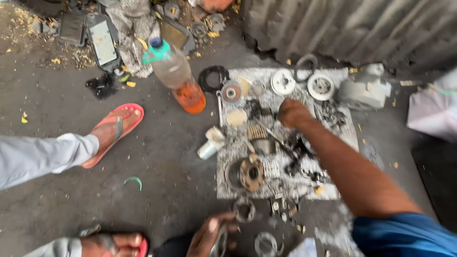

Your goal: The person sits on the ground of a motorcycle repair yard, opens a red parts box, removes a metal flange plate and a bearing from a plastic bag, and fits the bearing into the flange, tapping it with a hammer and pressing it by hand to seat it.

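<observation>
Metal ring (220, 243), round, shiny, in left hand (207, 235)

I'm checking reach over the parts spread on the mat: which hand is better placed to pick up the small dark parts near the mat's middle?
Probably the right hand: it is stretched out over the grey mat, right among the small dark metal parts. The left hand is low near the body, occupied with a shiny round metal part.
</observation>
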